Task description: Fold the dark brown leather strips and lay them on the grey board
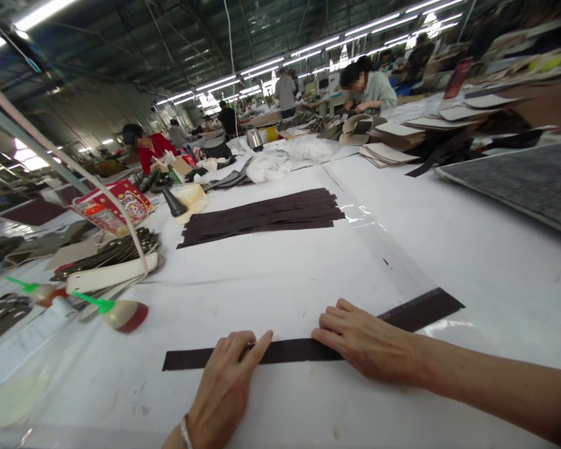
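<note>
A long dark brown strip (287, 351), leather-like, lies across the white table in front of me. My left hand (228, 374) is on its left part, fingers curled over the far edge and thumb along the top. Farther right, my right hand (367, 343) presses on the strip with bent fingers, some of its fingertips hidden. Past that hand the strip's right end (423, 310) angles away from me and looks wider, perhaps folded open there. Beyond both hands, a flat pile of similar dark strips (262, 217) is spread on the table.
Squeeze bottles with green nozzles (121, 313) stand at the left, near a stack of strap pieces (112, 271). A black cone (172, 202) sits behind them. At the right is a grey board (518, 181). Co-workers (369, 87) are at tables farther back.
</note>
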### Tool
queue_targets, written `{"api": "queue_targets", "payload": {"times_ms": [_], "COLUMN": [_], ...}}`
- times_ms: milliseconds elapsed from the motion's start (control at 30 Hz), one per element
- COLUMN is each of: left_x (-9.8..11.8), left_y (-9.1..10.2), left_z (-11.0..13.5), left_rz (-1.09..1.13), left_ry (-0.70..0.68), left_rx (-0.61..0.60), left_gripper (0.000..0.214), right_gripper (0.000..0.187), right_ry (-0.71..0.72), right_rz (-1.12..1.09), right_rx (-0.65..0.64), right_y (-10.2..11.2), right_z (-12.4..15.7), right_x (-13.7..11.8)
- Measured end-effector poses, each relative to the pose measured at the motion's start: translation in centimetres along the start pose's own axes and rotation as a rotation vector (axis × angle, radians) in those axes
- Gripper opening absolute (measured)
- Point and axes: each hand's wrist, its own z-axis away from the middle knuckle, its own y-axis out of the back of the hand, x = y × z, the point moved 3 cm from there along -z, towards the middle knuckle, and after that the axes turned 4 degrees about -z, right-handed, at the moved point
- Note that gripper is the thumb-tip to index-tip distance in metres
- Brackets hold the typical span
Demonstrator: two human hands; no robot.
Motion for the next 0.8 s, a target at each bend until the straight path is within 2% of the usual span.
{"api": "queue_targets", "payload": {"times_ms": [100, 200, 267, 400, 467, 567, 667, 800], "left_x": [2.4, 4.7, 5.3, 5.4, 5.3, 5.4, 5.4, 5.3], "left_y": [0.1, -0.3, -0.6, -0.7, -0.7, -0.7, -0.9, -1.2], "left_z": [-0.2, -0.2, 0.0, 0.5, 0.7, 0.9, 1.0, 1.1], "left_rz": [0.016, 0.028, 0.024, 0.038, 0.029, 0.002, -0.014, -0.012], "left_ry": [-0.093, -0.215, -0.217, -0.185, -0.177, -0.161, -0.153, -0.145], "left_rx": [0.107, 0.144, 0.155, 0.144, 0.158, 0.19, 0.212, 0.232], "left_gripper": [0.049, 0.039, 0.037, 0.038, 0.039, 0.037, 0.037, 0.037], "right_gripper": [0.025, 0.035, 0.04, 0.041, 0.03, 0.009, 0.016, 0.02], "right_ry": [-0.105, -0.221, -0.291, -0.386, -0.399, -0.333, -0.288, -0.316], "right_rz": [-0.061, -0.111, -0.141, -0.179, -0.16, -0.117, -0.046, 0.035], "right_rx": [-0.016, -0.035, -0.059, -0.03, 0.016, 0.042, 0.05, 0.069], "right_y": [-0.1, -0.2, -0.3, 0.4, 1.0, 1.1, -0.1, -1.6], "right_z": [-0.1, 0.8, 1.7, 2.9, 2.5, 0.9, -0.7, -1.4], "right_x": [-1.0, -2.4, -2.8, -2.3, -2.1, -3.0, -3.9, -3.7]}}
